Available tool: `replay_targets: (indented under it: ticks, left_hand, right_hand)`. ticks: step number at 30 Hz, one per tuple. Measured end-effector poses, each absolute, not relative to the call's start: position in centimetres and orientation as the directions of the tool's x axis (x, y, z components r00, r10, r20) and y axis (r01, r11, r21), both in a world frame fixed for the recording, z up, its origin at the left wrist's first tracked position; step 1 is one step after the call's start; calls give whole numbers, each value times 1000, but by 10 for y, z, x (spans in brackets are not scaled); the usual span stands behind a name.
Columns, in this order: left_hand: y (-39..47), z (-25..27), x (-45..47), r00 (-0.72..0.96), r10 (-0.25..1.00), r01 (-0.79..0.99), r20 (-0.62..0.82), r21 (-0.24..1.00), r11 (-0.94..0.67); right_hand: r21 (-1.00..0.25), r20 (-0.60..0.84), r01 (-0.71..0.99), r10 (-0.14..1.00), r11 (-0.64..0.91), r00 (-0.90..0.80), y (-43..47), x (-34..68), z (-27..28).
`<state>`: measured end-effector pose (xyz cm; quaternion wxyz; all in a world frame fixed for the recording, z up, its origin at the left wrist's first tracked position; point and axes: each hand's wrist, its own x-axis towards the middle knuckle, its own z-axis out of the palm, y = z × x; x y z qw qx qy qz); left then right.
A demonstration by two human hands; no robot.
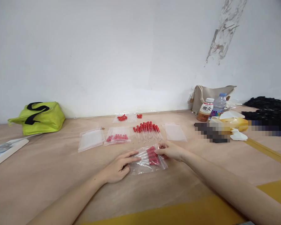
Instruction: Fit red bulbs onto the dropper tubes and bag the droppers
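Observation:
A clear plastic zip bag (140, 170) lies in front of me on the brown paper. Inside it are several glass droppers (144, 157) with red rubber bulbs pointing right. My left hand (119, 165) rests at the bag's left side, its index and middle fingers stretched over the plastic. At the upper right corner, my right hand (170, 150) pinches the bag between thumb and fingers. Just beyond, a fanned pile of loose red-bulbed droppers (148, 131) lies on the paper. Left of the pile is a second filled bag (117, 137), its red bulbs showing.
Flat plastic bags lie at left (91, 139) and right (175, 132). Loose red bulbs (122, 117) sit near the wall. A yellow-green bag (43, 118) and white tray (9, 153) are left; a drink bottle (204, 111), water bottle (219, 104) and tissue pack (239, 123) right.

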<state>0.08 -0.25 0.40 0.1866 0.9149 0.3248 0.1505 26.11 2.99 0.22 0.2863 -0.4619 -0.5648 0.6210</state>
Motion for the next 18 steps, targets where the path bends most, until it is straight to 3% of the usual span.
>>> replay_targets:
  ticks: [3,7,9,12,15,18]
  left_hand:
    - [-2,2,1,675,702,526,229,518,-674]
    - [-2,1,4,367,849,490,380,697,-523]
    - [-5,4,10,306,902,399,303,820,-411]
    - [-13,10,22,370,928,158,33,983,-97]
    - [-19,11,36,417,900,-130,-131,971,202]
    - [-20,5,43,357,928,-296,-110,929,224]
  right_hand:
    - [-938,-207,-162,871,-306,-446,24,258,-5]
    - [-857,-114,-440,932,-268,-345,19,257,-8]
    - [-819,-72,-530,956,-220,-286,16,253,-5]
    - [-770,-28,-611,968,-181,-250,8,243,-2]
    - [-778,-16,-589,945,-218,-328,-2,230,-4]
    - [-841,-21,-475,892,-260,-451,-13,221,-9]
